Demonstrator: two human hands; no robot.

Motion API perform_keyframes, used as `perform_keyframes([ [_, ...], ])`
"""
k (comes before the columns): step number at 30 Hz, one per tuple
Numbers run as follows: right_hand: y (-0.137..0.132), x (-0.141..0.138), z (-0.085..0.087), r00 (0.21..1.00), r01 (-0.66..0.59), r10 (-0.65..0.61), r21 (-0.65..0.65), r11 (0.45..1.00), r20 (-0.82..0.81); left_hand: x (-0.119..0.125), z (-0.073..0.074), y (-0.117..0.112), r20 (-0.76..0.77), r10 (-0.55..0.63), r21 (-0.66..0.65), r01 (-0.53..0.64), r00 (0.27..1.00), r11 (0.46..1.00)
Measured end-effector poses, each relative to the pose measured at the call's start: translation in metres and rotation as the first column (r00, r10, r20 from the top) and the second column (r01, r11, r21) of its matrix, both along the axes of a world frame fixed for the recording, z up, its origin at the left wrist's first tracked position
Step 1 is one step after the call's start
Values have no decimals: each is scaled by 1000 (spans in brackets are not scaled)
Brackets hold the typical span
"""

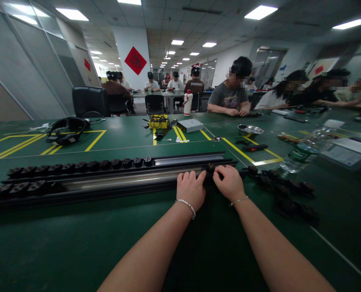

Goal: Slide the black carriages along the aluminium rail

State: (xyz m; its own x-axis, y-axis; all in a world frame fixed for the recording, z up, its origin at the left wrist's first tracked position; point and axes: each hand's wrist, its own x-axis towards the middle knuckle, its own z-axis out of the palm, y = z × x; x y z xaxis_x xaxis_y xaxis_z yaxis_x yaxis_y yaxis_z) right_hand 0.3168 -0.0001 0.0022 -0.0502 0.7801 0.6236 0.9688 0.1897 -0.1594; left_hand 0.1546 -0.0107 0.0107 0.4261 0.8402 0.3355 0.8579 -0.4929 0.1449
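Note:
Two long black rails with shiny metal strips lie side by side across the green table. On the near rail (122, 179), my left hand (190, 190) has its fingers curled over the edge, index finger reaching toward the rail's right end. There, a small black part (210, 167) sits by the fingertips of both hands. My right hand (229, 182) is closed in a pinch at that part, its grip partly hidden. A row of black knob-like pieces (92, 165) fills the left of the far rail (189, 159). Similar pieces (22, 188) stand on the near rail's left.
Loose black pieces (292, 194) lie right of my hands, beside a plastic water bottle (302, 150). Farther back are a metal bowl (250, 130), a black headset (67, 130), a yellow box with cables (158, 121) and a grey box (190, 125). A person (231, 95) sits across the table.

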Motion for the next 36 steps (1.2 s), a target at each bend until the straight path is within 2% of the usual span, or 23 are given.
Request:
perform_keyframes([
  [24, 0, 2, -2, 1000, 14, -15, 30, 999, 14, 0, -6, 2, 8, -20, 55, 20, 1000, 998],
  [36, 1, 2, -1, 1000, 16, -17, 51, 999, 24, 0, -6, 2, -8, -12, 35, 13, 1000, 999],
])
